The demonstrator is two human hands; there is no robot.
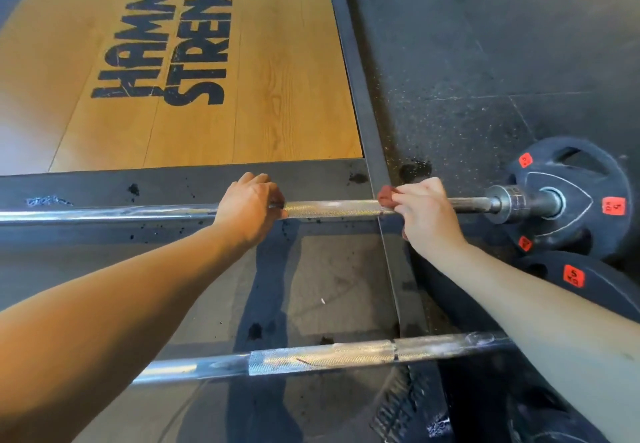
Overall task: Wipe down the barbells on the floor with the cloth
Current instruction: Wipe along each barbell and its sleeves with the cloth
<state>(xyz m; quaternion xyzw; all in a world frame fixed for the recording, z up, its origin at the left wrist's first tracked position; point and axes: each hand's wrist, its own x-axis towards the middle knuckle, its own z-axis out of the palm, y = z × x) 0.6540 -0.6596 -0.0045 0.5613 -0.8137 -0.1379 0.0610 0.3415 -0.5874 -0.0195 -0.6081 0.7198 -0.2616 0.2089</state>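
Note:
Two steel barbells lie across the floor. The far barbell point(332, 208) runs left to right and carries a black weight plate point(571, 200) at its right end. My left hand point(249, 207) grips its shaft near the middle. My right hand point(426, 214) holds a small reddish cloth point(386, 196) wrapped around the same shaft, just left of the sleeve. The near barbell point(322, 356) lies closer to me, untouched, and my right forearm crosses over its right part.
A wooden lifting platform point(207, 96) with black lettering lies beyond the bars, framed by a dark metal border point(360, 96). Black rubber flooring point(485, 61) spreads to the right. A second black 5 kg plate point(585, 283) lies flat under the right forearm.

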